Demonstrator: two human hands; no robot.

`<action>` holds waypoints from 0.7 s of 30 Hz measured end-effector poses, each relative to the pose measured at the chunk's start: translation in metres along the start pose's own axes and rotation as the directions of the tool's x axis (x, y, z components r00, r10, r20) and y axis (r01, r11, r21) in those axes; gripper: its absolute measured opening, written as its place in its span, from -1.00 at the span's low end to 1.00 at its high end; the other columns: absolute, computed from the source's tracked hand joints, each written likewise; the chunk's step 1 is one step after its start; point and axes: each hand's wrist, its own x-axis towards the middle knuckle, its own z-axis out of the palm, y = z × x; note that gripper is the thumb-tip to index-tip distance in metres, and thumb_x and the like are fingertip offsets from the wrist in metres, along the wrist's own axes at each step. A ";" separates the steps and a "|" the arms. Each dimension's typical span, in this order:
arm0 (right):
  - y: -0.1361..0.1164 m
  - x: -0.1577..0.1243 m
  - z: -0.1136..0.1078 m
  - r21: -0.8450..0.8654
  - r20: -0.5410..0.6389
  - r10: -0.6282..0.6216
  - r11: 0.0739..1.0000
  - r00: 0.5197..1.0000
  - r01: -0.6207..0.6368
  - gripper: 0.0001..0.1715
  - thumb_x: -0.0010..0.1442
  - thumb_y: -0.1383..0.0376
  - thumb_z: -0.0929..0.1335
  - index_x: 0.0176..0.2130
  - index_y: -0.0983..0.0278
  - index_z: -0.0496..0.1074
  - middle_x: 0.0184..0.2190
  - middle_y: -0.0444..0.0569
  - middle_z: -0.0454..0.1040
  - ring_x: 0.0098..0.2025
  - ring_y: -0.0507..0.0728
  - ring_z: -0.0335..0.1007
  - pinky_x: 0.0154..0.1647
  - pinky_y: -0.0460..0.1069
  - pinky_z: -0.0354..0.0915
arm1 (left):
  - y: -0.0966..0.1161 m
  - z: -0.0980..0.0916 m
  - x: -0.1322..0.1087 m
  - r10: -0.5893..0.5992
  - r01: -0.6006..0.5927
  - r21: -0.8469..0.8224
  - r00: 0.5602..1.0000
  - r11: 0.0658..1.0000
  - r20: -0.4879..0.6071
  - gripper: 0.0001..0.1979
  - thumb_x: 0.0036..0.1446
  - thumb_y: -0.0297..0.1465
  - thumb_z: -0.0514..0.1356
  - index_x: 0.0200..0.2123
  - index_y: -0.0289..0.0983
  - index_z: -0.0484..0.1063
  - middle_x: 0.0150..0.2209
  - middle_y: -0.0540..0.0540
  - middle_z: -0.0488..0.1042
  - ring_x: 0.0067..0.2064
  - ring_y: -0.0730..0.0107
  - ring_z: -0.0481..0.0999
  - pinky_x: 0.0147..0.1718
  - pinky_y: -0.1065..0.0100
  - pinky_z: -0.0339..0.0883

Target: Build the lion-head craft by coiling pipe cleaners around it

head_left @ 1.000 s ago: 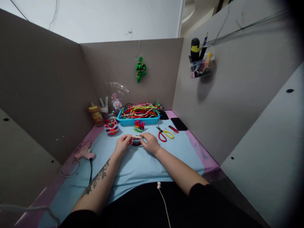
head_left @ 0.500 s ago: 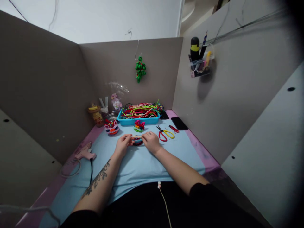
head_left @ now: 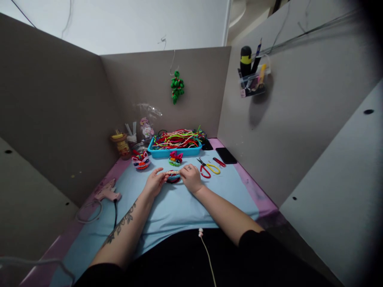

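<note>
A: Why does the pink glue gun (head_left: 107, 193) lie at the lower left of the frame?
B: Probably to keep its black cord (head_left: 115, 214) clear of the handwork.
A: And the left hand (head_left: 154, 183), left of centre?
B: Its fingertips pinch the left end of the small pale-topped piece (head_left: 173, 175), one finger standing loosely away; the piece sits just below the frame's centre, between both hands.
A: The right hand (head_left: 191, 178)?
B: Its bent fingers close on the right end, seemingly to steady it; their exact grip is hidden.
A: The pliers (head_left: 205, 164), right of centre?
B: Handles face the person, presumably for easy reach.
</note>
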 end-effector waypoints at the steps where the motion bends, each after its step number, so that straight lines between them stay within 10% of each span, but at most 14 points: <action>1: 0.000 0.000 0.000 0.001 -0.004 0.003 1.000 1.000 -0.003 -0.80 0.19 0.38 0.31 -0.46 0.23 0.41 -0.44 -0.04 0.42 -0.30 0.15 0.16 -0.29 0.02 0.02 | 0.001 0.000 0.000 -0.006 0.006 -0.015 1.000 1.000 0.001 -0.58 -0.14 -0.57 0.26 -0.17 -0.29 0.21 -0.46 -0.02 0.51 -0.49 0.53 0.50 -0.50 0.55 0.35; 11: 0.000 -0.001 0.000 -0.045 -0.058 0.002 0.999 0.998 -0.005 -0.82 0.16 0.39 0.32 -0.48 0.24 0.40 -0.45 -0.04 0.38 -0.30 0.14 0.12 -0.29 0.01 0.00 | 0.003 0.002 -0.005 -0.021 0.026 -0.059 0.996 0.998 0.086 -0.60 -0.16 -0.50 0.35 -0.24 -0.31 0.26 -0.23 -0.17 0.56 -0.39 0.45 0.57 -0.56 0.58 0.34; 21: 0.000 -0.001 0.000 -0.020 -0.075 -0.010 1.000 0.997 0.009 -0.82 0.15 0.40 0.32 -0.48 0.24 0.40 -0.44 -0.03 0.37 -0.30 0.14 0.12 -0.29 0.01 0.03 | -0.008 -0.003 -0.002 0.369 -0.413 0.468 0.910 0.781 0.186 -0.62 -0.15 -0.20 0.35 -0.31 -0.37 0.50 -0.36 -0.16 0.57 -0.36 0.30 0.54 -0.35 0.32 0.41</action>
